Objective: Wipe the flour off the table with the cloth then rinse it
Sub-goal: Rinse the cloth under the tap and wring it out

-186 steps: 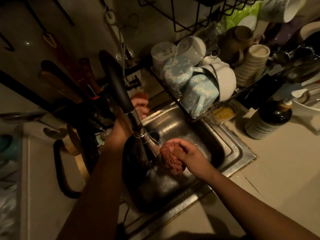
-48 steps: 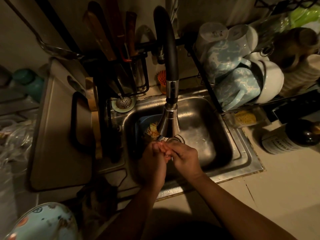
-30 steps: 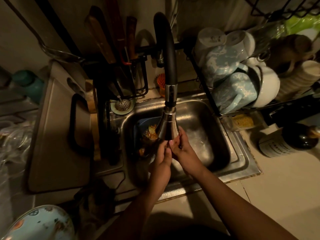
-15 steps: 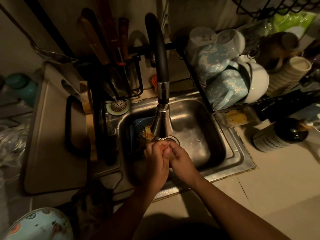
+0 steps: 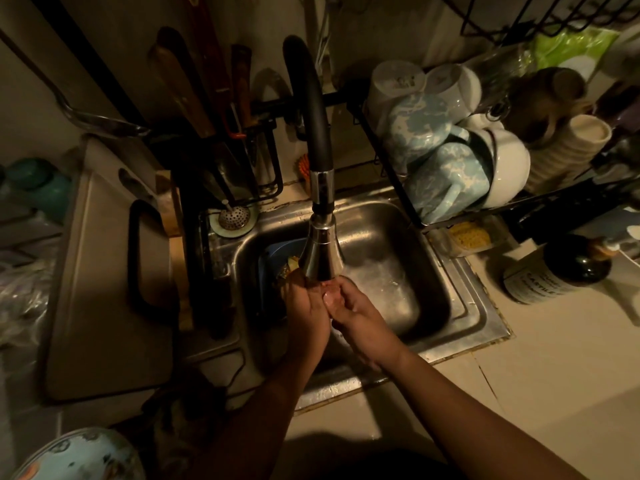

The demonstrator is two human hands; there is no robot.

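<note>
Your left hand (image 5: 306, 306) and right hand (image 5: 360, 317) are pressed together just under the faucet head (image 5: 322, 254), above the sink (image 5: 460, 327). The fingers curl over each other, but I cannot tell if the cloth is between them; it does not show clearly anywhere. I judge you are at the rinsing, near the end. The faucet head is very close above your fingers. The basin is open to the right, and the dish rack (image 5: 391, 161) overhangs its far right corner.
</note>
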